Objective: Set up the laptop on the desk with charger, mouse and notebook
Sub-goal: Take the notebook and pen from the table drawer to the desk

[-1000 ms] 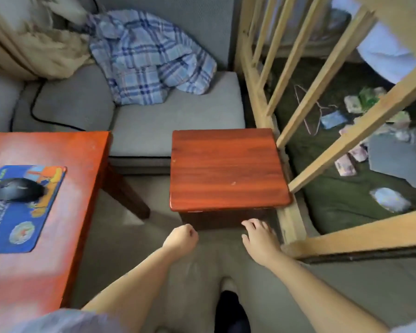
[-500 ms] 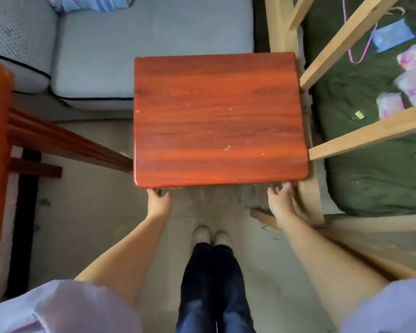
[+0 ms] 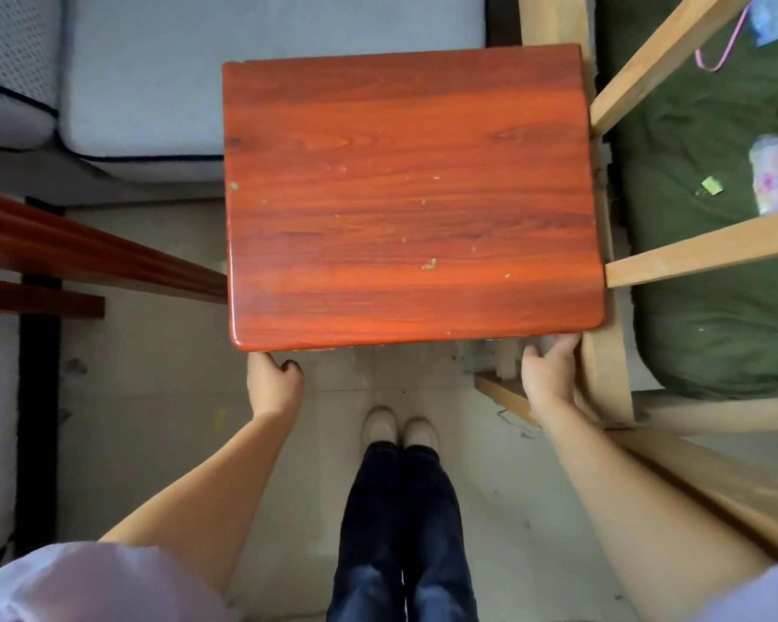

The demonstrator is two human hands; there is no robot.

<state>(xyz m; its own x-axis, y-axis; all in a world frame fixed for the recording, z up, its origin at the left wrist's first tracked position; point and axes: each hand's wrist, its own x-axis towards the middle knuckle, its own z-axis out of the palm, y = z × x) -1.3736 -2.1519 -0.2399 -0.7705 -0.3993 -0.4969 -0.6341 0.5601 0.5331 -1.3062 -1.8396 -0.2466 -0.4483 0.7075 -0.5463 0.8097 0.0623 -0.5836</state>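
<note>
A small red wooden stool with a bare square top fills the middle of the head view. My left hand grips under its near edge at the left corner, fingers curled beneath the top. My right hand grips under the near edge at the right corner. No laptop, charger, mouse or notebook is in view.
A grey sofa lies behind the stool. The red desk's rails jut in from the left. A light wooden frame stands tight against the stool's right side, with a green mattress and litter beyond. My feet stand on the tiled floor.
My head tilted down over the stool, so the desk top with the mouse left view. Both hands went from hovering before the stool to gripping under its near edge.
</note>
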